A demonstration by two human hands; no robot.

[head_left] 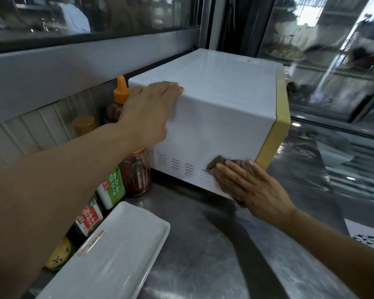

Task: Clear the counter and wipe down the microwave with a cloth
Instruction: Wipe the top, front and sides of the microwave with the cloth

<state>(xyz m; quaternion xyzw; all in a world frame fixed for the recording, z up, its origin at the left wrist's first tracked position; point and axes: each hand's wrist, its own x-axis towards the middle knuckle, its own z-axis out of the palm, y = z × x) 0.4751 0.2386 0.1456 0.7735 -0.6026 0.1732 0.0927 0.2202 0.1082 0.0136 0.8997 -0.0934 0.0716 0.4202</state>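
Desk [203, 244]: steel, carrying everything.
Microwave [214, 117]: white, at the back of the desk.
Tray [117, 251]: white, front left.
Left hand [147, 108]: flat on the microwave's top corner, fingers straight.
Right hand [253, 186]: fingers straight, pressing the cloth.
Cloth [217, 161]: brown, against the microwave's lower side.

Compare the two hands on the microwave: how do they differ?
The left hand lies bare over the microwave top edge; the right hand presses a brown cloth low on its side, by the vents. Left sits high, right near the counter. Both have straight fingers.
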